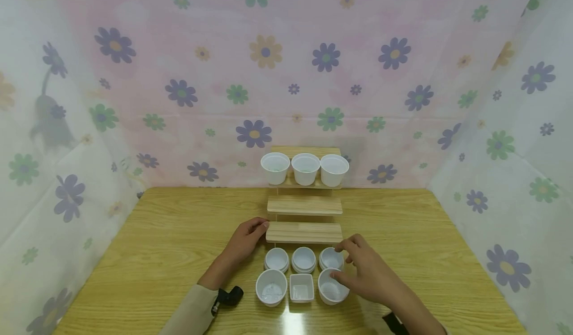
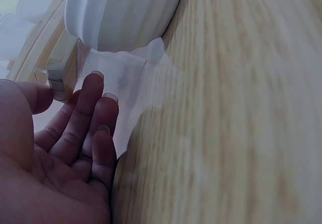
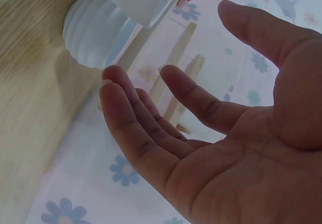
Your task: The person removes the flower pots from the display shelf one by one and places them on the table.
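My left hand is at the left end of the lowest board of a wooden tiered shelf. In the left wrist view, the thumb and index finger of the left hand pinch the board's end; the other fingers hang loosely bent. My right hand hovers over the right-hand cups, thumb and fingers spread. Beneath it are a round white cup and a ribbed white bowl. The right wrist view shows nothing in the right hand.
A square white dish stands between the right cup and another round cup. Behind them are two more ribbed bowls. Three white cups line the upper shelf. Flowered cloth surrounds the wooden table.
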The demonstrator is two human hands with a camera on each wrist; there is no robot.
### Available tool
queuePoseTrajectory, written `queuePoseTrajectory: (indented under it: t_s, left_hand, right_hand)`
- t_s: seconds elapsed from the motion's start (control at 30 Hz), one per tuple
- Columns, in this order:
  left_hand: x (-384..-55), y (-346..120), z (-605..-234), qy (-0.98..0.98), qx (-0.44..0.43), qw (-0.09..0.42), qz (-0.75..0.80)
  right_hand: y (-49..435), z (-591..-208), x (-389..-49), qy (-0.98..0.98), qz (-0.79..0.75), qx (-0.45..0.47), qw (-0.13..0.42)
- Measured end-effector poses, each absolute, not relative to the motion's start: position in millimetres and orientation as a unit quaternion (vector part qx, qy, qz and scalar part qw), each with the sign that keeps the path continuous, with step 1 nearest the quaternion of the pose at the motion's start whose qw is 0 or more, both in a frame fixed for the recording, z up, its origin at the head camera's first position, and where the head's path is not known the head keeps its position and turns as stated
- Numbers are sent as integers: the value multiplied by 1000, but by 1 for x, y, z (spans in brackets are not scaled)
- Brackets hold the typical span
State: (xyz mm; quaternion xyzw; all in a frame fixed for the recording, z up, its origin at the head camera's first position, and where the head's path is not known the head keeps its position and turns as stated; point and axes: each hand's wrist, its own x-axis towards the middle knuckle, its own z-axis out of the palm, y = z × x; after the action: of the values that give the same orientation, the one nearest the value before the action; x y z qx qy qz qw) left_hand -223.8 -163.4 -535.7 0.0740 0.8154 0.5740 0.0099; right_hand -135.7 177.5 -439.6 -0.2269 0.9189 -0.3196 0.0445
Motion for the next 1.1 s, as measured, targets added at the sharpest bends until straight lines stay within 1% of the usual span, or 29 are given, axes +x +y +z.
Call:
queuePoseTrajectory:
  t_s: [0.37,0.47,0.73,1.1]
  left_hand:
    - [-224,-166,-534,818,84,22,569]
    - [-224,-167,-534,819,85,25,567]
    - [-224,-166,-534,815,89,21,573]
    - [-224,-166,-535,816,84,24,571]
  right_hand:
    - [177,-436,-149,918,-347,-193,12]
    - [178,-434,-154,918,-348,-190,-6]
    - [176,-431,-167,906,-362,-207,-79]
    - [169,-430,-188,889,-403,-184,-115]
